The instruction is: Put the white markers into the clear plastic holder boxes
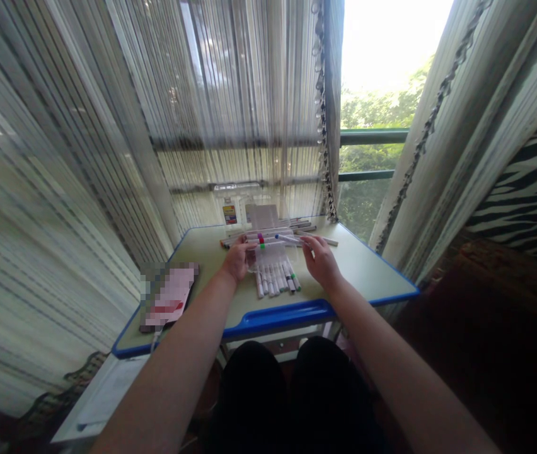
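My left hand [237, 258] is closed on the left side of a clear plastic marker case [273, 255]. Inside the case, near that hand, a few markers with purple, red and green ends [261, 241] lie stacked. In my right hand [316, 257] is a white marker [290, 239] with a blue end, held nearly level over the case's right side. A row of several white markers [273, 282] lies on the table just in front of the case. More loose markers [304, 225] lie behind it. Some fingertips are too small to make out.
The table [367, 277] has a blue edge and a blue front groove [282, 317]. A phone [171, 296] with a cable lies at the left. Clear packaging with a label [229, 215] stands at the back, before the curtains [249, 94].
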`<action>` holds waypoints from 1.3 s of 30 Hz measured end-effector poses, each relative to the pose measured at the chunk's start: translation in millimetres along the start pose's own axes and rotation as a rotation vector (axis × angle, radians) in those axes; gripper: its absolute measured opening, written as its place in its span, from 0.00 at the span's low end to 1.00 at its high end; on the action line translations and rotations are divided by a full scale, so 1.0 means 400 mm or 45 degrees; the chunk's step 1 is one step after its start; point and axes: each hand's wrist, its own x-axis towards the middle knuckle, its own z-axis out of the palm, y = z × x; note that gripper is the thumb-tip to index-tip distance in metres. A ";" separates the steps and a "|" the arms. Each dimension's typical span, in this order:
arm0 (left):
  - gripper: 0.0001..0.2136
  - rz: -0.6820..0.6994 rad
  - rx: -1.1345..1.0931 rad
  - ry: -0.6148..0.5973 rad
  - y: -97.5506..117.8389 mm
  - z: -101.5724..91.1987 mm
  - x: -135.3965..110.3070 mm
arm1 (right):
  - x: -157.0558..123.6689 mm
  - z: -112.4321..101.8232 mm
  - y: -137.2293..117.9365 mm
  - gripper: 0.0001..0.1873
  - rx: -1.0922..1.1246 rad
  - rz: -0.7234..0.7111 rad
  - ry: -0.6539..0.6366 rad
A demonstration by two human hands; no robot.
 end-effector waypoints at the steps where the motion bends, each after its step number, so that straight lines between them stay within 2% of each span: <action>1: 0.16 0.001 -0.005 0.001 0.001 0.002 -0.002 | -0.001 0.001 0.001 0.16 -0.020 0.001 -0.001; 6: 0.15 0.003 -0.001 0.016 0.004 0.005 -0.006 | -0.003 0.007 0.005 0.17 -0.100 0.040 0.014; 13: 0.16 0.008 0.019 0.004 -0.001 -0.004 -0.002 | -0.002 0.001 -0.006 0.09 -0.252 0.110 0.101; 17: 0.16 -0.002 0.024 0.014 -0.003 -0.008 0.002 | 0.001 -0.001 -0.010 0.06 -0.132 0.102 0.123; 21: 0.16 0.001 0.019 0.012 -0.002 -0.005 0.001 | 0.000 0.003 -0.012 0.07 0.002 0.193 0.158; 23: 0.16 0.001 0.018 0.012 0.000 -0.002 -0.002 | -0.001 0.005 -0.015 0.11 0.064 0.224 0.189; 26: 0.16 0.004 0.022 0.005 0.002 0.001 -0.008 | -0.003 0.004 -0.022 0.21 0.155 0.195 0.220; 30: 0.15 0.001 0.005 -0.010 0.003 0.003 -0.008 | -0.004 -0.004 -0.034 0.34 0.151 0.189 0.246; 39: 0.13 -0.024 0.015 0.016 0.005 0.012 -0.011 | -0.006 -0.007 -0.037 0.47 0.290 0.363 0.361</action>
